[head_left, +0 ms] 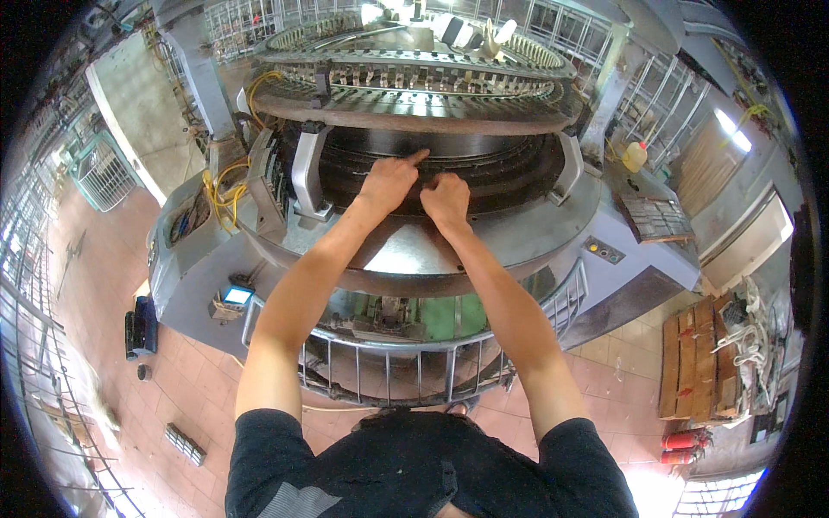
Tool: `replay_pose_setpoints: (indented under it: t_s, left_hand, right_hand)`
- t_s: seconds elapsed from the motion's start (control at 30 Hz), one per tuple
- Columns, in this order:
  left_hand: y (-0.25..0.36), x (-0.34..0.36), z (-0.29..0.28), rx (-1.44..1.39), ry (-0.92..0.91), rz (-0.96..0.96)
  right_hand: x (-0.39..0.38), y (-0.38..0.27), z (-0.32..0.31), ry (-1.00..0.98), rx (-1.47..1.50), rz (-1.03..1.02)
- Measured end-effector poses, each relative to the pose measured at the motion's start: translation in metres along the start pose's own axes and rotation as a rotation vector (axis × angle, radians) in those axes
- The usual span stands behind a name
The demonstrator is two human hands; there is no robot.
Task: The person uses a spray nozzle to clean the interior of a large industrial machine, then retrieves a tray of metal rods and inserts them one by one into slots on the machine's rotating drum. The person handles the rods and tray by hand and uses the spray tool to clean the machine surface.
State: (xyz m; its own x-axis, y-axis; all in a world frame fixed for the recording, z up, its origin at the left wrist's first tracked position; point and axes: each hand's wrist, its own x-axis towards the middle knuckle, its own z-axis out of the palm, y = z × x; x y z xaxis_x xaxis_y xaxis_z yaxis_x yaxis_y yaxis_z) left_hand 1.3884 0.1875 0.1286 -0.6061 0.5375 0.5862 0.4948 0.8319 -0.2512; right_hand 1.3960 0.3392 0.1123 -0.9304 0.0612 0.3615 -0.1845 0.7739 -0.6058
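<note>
Both arms reach into the gap of a large round knitting machine, under its upper ring. My left hand is at the dark cylinder, its index finger stretched out to the cylinder's lower edge. Close beside it, my right hand is closed, with its fingers curled down over the dark inner ring. Whatever its fingertips hold, if anything, is hidden. A bright metal rim plate lies below my wrists.
Metal brackets flank the gap. A curved railing stands between my body and the machine. Yellow cables hang at the left, above a small lit screen. At the right are a button panel, cardboard boxes and red fire extinguishers.
</note>
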Motion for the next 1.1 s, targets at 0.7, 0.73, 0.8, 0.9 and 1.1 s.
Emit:
replay_pose_setpoints:
  t_s: [0.7, 0.73, 0.8, 0.9, 1.1]
  left_hand:
    - [-0.001, 0.015, -0.008, 0.065, -0.126, -0.146]
    - [-0.001, 0.016, -0.007, 0.072, -0.140, -0.151]
    - [-0.002, 0.018, -0.004, 0.077, -0.158, -0.163]
    - [-0.004, 0.017, 0.001, 0.076, -0.148, -0.165]
    - [-0.011, 0.021, 0.007, 0.072, -0.134, -0.166]
  right_hand:
    - [0.047, 0.013, 0.038, 0.334, 0.093, -0.204]
    - [0.052, 0.015, 0.043, 0.350, 0.106, -0.213]
    - [0.062, 0.019, 0.052, 0.344, 0.272, -0.102]
    - [0.074, 0.024, 0.065, 0.356, 0.376, -0.046]
    - [0.077, 0.023, 0.056, 0.432, 0.357, -0.057]
